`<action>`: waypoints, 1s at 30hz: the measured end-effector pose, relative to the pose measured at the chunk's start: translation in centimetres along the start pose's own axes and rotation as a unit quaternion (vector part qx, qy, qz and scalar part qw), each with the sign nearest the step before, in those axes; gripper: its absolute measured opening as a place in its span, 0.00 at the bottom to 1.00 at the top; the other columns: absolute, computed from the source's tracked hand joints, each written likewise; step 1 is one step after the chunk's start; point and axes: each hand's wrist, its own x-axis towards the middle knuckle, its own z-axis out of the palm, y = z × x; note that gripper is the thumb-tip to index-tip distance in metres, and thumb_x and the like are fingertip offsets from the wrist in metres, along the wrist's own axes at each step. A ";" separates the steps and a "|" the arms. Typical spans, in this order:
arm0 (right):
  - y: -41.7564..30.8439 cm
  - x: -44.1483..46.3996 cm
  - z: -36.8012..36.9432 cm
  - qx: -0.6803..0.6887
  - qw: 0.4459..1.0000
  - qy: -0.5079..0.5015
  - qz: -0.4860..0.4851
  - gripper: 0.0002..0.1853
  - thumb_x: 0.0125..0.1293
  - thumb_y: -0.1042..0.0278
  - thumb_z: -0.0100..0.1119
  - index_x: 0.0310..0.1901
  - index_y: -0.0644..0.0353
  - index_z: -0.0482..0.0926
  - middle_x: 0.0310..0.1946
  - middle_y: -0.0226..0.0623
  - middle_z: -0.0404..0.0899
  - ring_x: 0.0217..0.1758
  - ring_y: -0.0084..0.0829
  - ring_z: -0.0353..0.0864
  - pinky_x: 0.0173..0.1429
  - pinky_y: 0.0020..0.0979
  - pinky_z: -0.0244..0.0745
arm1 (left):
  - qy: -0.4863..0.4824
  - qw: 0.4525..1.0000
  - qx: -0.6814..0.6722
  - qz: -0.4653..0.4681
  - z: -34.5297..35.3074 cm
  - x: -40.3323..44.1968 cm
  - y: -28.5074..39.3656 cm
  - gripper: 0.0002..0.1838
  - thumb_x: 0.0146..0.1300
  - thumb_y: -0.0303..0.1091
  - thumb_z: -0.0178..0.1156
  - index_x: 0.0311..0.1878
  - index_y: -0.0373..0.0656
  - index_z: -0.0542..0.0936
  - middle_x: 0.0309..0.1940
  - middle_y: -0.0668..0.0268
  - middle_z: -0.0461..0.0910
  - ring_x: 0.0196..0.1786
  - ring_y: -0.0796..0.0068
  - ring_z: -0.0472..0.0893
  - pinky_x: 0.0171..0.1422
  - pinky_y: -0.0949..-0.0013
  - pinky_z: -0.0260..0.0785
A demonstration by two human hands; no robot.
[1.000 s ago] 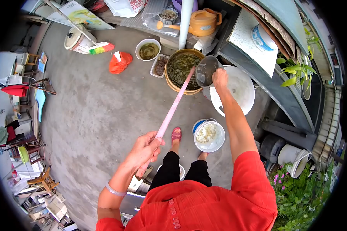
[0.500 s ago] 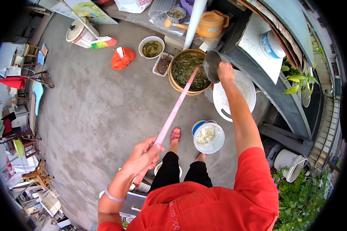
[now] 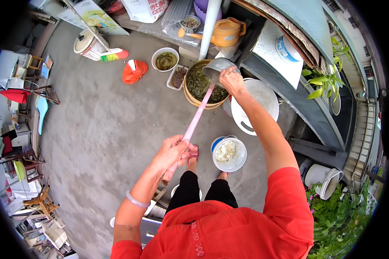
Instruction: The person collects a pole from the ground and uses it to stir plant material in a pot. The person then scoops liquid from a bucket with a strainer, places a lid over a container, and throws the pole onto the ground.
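Note:
My left hand [image 3: 173, 152] is wrapped round a long pink stick [image 3: 197, 116]. The stick's far end reaches into a yellowish bucket [image 3: 192, 100] holding a wet, dark green leafy mixture [image 3: 198, 84]. My right hand [image 3: 232, 81] grips the rim of a grey metal bowl [image 3: 217, 69]. This bowl is tilted over the bucket's right side and hides part of the mixture; its inside is hard to see.
Left of the bucket are a white bowl [image 3: 154, 57] of greenish liquid and a clear tray [image 3: 175, 82] of dark stuff. A white basin [image 3: 263, 101] stands right. Nearer my feet is a white bucket [image 3: 242, 162] with pale scraps. An orange watering can [image 3: 227, 33] sits behind.
The metal bowl has moved left, further over the bucket, and its tilt has changed. My left hand has shifted up and slightly right with the stick. The whole view has shifted slightly.

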 end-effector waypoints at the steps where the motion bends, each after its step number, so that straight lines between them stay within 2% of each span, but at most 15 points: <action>1: 0.4 -0.1 -0.8 -0.007 1.000 0.009 0.002 0.11 0.53 0.73 0.48 0.35 0.73 0.74 0.37 0.76 0.69 0.24 0.39 0.81 0.20 0.28 0.74 | -0.004 1.000 0.006 0.002 0.0 -0.2 -0.1 0.10 0.63 0.31 0.46 0.36 0.32 0.70 0.18 0.70 0.64 0.17 0.85 0.61 0.16 0.80 0.53; 3: 1.3 -0.3 -1.7 -0.037 0.999 0.010 0.016 0.11 0.54 0.72 0.46 0.34 0.71 0.74 0.38 0.78 0.68 0.20 0.38 0.80 0.18 0.28 0.72 | -0.002 1.000 0.005 0.012 0.4 -0.9 -0.1 0.09 0.62 0.30 0.47 0.37 0.32 0.70 0.20 0.69 0.65 0.18 0.86 0.62 0.16 0.81 0.53; 6: 2.2 -1.9 -4.1 -0.094 0.989 -0.058 0.096 0.11 0.55 0.72 0.46 0.34 0.71 0.75 0.34 0.77 0.69 0.23 0.40 0.81 0.18 0.31 0.72 | 0.011 0.999 -0.006 0.037 1.2 -2.3 -0.2 0.09 0.62 0.29 0.47 0.38 0.31 0.69 0.23 0.68 0.67 0.18 0.86 0.62 0.15 0.81 0.54; 7: 2.3 -2.5 -0.5 -0.158 0.982 -0.027 0.102 0.09 0.54 0.74 0.48 0.30 0.71 0.76 0.31 0.73 0.72 0.28 0.42 0.81 0.20 0.35 0.73 | 0.011 0.999 -0.004 0.043 1.4 -2.8 -0.3 0.09 0.62 0.29 0.47 0.38 0.31 0.69 0.25 0.67 0.67 0.19 0.86 0.62 0.15 0.81 0.54; 10: 4.5 -7.7 2.9 0.069 0.969 -0.100 0.215 0.14 0.51 0.74 0.49 0.38 0.74 0.76 0.32 0.69 0.73 0.28 0.49 0.80 0.24 0.36 0.76 | 0.001 0.998 -0.003 0.057 1.5 -3.4 -1.3 0.08 0.62 0.29 0.47 0.38 0.31 0.68 0.26 0.66 0.68 0.19 0.86 0.62 0.15 0.82 0.54; 12: 5.9 -14.0 -0.4 0.300 0.856 -0.077 0.413 0.15 0.48 0.73 0.52 0.36 0.77 0.75 0.28 0.64 0.75 0.33 0.46 0.81 0.30 0.39 0.78 | 0.004 0.997 -0.022 0.070 1.9 -3.6 -1.8 0.08 0.62 0.29 0.48 0.37 0.31 0.68 0.26 0.66 0.68 0.18 0.86 0.62 0.15 0.83 0.53; 14: 6.4 -22.6 6.6 0.467 0.715 -0.076 0.514 0.15 0.48 0.73 0.52 0.31 0.82 0.73 0.24 0.60 0.76 0.29 0.43 0.81 0.29 0.39 0.78 | 0.019 0.995 -0.052 0.082 2.9 -3.8 -2.2 0.08 0.62 0.29 0.48 0.36 0.31 0.68 0.26 0.65 0.68 0.18 0.86 0.62 0.14 0.83 0.53; 16: 7.0 -29.9 2.3 0.574 0.462 -0.088 0.670 0.12 0.49 0.75 0.50 0.29 0.82 0.72 0.22 0.56 0.77 0.23 0.41 0.81 0.25 0.36 0.79 | 0.008 0.997 -0.027 0.067 3.3 -3.7 -3.0 0.08 0.62 0.28 0.48 0.36 0.31 0.67 0.26 0.64 0.68 0.18 0.85 0.62 0.13 0.83 0.54; 18: 7.8 -39.1 1.7 0.567 0.367 -0.047 0.736 0.09 0.50 0.78 0.49 0.24 0.80 0.70 0.21 0.50 0.74 0.16 0.41 0.78 0.16 0.33 0.77 | 0.005 0.998 -0.007 0.061 3.8 -3.3 -4.2 0.08 0.62 0.28 0.48 0.37 0.31 0.67 0.27 0.64 0.68 0.18 0.85 0.63 0.14 0.83 0.55; 22: 11.7 -60.7 2.1 0.443 0.281 0.128 0.842 0.08 0.50 0.78 0.48 0.27 0.78 0.68 0.21 0.48 0.73 0.16 0.40 0.77 0.16 0.30 0.77 | 0.056 0.996 -0.015 0.068 7.9 -3.8 -6.2 0.07 0.62 0.28 0.46 0.38 0.32 0.67 0.27 0.63 0.69 0.17 0.84 0.63 0.13 0.83 0.55; 24: 15.4 -70.3 -0.2 0.385 0.303 0.232 0.840 0.13 0.53 0.72 0.50 0.27 0.79 0.67 0.20 0.48 0.73 0.15 0.37 0.76 0.19 0.32 0.78 | 0.079 0.994 -0.021 0.074 9.9 -4.8 -7.2 0.07 0.62 0.28 0.47 0.38 0.32 0.66 0.27 0.63 0.69 0.17 0.84 0.63 0.12 0.83 0.55; 25: 16.8 -76.2 0.8 0.346 0.288 0.316 0.835 0.13 0.53 0.72 0.50 0.25 0.79 0.68 0.21 0.50 0.74 0.16 0.37 0.77 0.20 0.32 0.78 | 0.091 0.993 -0.018 0.074 11.1 -5.4 -7.8 0.07 0.62 0.28 0.47 0.38 0.33 0.66 0.28 0.62 0.69 0.17 0.84 0.63 0.11 0.83 0.54; 27: 21.1 -81.5 -1.8 0.193 0.256 0.347 0.881 0.17 0.53 0.69 0.53 0.22 0.80 0.68 0.23 0.48 0.75 0.20 0.37 0.78 0.20 0.30 0.77 | 0.090 0.993 -0.005 0.075 13.8 -6.7 -9.7 0.08 0.62 0.29 0.48 0.39 0.32 0.66 0.29 0.62 0.70 0.17 0.84 0.63 0.12 0.83 0.54; 29: 24.2 -94.9 2.9 0.179 0.210 0.423 0.863 0.22 0.52 0.62 0.56 0.19 0.81 0.68 0.21 0.46 0.77 0.21 0.35 0.79 0.24 0.31 0.77 | 0.128 0.987 0.002 0.093 17.3 -8.2 -11.1 0.10 0.62 0.29 0.48 0.41 0.32 0.67 0.29 0.62 0.70 0.17 0.84 0.63 0.12 0.83 0.54; 30: 25.7 -95.1 1.3 0.079 0.179 0.338 0.920 0.24 0.51 0.60 0.57 0.21 0.82 0.68 0.20 0.48 0.78 0.23 0.33 0.80 0.28 0.28 0.76 | 0.160 0.981 0.004 0.108 19.8 -8.7 -11.8 0.11 0.62 0.29 0.48 0.43 0.31 0.67 0.29 0.62 0.70 0.17 0.84 0.63 0.13 0.83 0.54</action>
